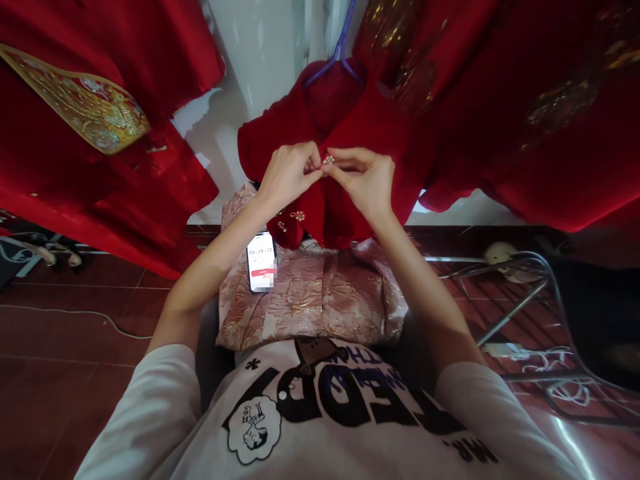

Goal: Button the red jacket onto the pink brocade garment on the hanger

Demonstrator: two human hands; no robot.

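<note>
A red velvety garment (280, 127) hangs in front of me on a purple hanger (340, 53). At its front opening, my left hand (291, 172) is closed in a pinch on the fabric edge. My right hand (369, 179) holds a small beaded flower fastener (328, 160) between thumb and fingers, right against the left fingertips. Exactly how the fastener meets the cloth is hidden by the fingers. Lower on the garment's left front, another beaded flower fastener (299, 216) with a loop shows.
Pink brocade fabric (300, 300) covers my lap, and a phone (261, 263) with a running timer lies on it. Red clothes with gold decoration (107, 117) hang at left, more red clothes (480, 120) at right. A metal-framed chair (550, 280) and white cables (570, 390) stand rightward.
</note>
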